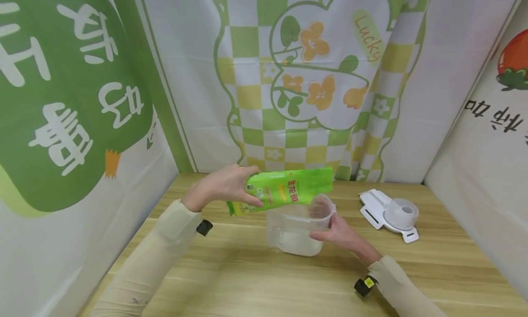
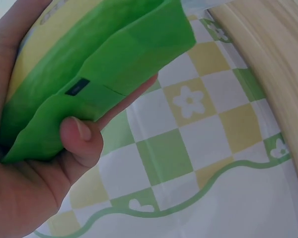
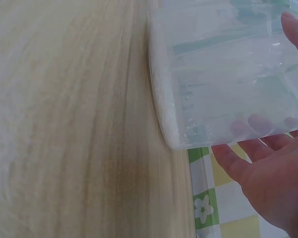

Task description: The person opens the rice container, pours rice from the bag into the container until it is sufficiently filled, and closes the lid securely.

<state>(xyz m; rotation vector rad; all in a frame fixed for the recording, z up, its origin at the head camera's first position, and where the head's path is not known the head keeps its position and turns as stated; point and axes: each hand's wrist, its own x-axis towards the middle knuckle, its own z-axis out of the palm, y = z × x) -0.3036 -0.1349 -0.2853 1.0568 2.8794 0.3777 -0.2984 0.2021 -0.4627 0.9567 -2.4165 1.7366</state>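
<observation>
2 hands in view, both grips loaded.

Left hand (image 1: 228, 188): grip clamped on 1 green bag (image 1: 294, 187), thumb on the near face. Left wrist view has the thumb pressing a folded green end with 1 small dark mark. Bag is off the bench, lying close to horizontal, far end over the container's mouth. Can't tell if anything is coming out.

Right hand (image 1: 344, 234): grip clamped on 1 clear container (image 1: 299, 239) at its right side, thumb on the near side, fingers behind the wall. Container is upright on the bench (image 1: 247, 280), under the bag. 1 layer of white grains (image 3: 161, 94) at the bottom, shallow.

Right of the container, well apart: 1 white lid (image 1: 375, 209) with 1 translucent cup (image 1: 402, 214) on it, flat on the bench.

2 cream sleeves, 1 black wrist unit on each: left unit (image 1: 204, 227), right unit (image 1: 363, 287), the latter with 1 yellow patch.

Behind: 1 checked curtain (image 1: 247, 97), "Lucky" printed once.
</observation>
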